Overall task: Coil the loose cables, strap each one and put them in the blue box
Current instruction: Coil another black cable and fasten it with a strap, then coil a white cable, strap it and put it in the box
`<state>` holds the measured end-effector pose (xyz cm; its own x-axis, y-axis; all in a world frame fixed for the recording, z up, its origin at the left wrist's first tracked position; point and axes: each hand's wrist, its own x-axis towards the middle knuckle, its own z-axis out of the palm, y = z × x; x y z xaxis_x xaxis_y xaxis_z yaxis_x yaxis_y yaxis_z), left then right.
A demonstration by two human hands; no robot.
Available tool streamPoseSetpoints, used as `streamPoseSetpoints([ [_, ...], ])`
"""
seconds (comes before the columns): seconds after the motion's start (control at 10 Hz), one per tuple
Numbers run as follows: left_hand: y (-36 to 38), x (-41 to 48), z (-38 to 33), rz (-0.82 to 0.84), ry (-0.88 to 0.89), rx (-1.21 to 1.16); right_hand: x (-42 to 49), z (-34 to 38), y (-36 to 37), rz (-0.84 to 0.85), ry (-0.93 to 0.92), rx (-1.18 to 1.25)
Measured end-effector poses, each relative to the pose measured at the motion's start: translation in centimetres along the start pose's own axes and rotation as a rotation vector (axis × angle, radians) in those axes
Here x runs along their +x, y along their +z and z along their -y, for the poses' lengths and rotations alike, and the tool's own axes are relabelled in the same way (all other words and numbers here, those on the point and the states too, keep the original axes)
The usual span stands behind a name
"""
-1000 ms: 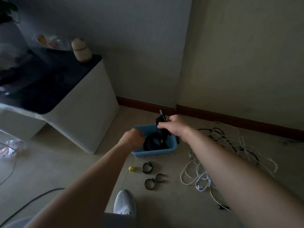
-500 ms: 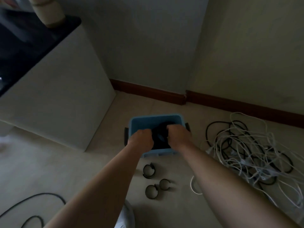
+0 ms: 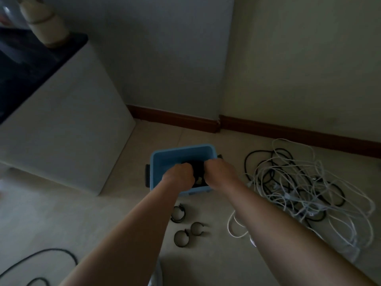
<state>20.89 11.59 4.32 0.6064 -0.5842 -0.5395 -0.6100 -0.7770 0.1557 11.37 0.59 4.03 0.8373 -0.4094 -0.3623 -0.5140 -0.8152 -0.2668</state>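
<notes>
Dim floor by the wall: left hand and right hand each have a grip clamped on the black coil, low inside the blue box, likely so it settles without unwinding. Loose cables lie just right.

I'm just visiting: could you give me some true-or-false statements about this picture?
1. The left hand and right hand both grip a black coil in the blue box. True.
2. The tangle of cables lies left of the box. False: it lies to its right.
3. Three strap loops lie on the floor, nearer than the box. True.
4. The tangle holds only black cables. False: white and black are mixed.
</notes>
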Motion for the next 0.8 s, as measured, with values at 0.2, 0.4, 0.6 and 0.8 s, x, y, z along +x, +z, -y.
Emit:
streamPoseSetpoints([
  [0.2,-1.3,-2.2,-6.4,-0.029,0.075,-0.004,-6.2,-7.0,-2.9,-0.065,0.149,0.032],
  [0.4,1.9,-2.3,-13.5,0.015,0.213,0.108,-12.7,-15.2,-3.5,-0.114,0.343,0.116],
  [0.6,6.9,-1.4,-16.4,0.104,0.293,0.146,-14.2,-20.5,0.3,-0.073,0.432,0.193],
  [0.8,11.0,1.7,-17.1,0.074,0.148,-0.016,-12.7,-22.1,4.5,-0.018,0.365,0.394],
])
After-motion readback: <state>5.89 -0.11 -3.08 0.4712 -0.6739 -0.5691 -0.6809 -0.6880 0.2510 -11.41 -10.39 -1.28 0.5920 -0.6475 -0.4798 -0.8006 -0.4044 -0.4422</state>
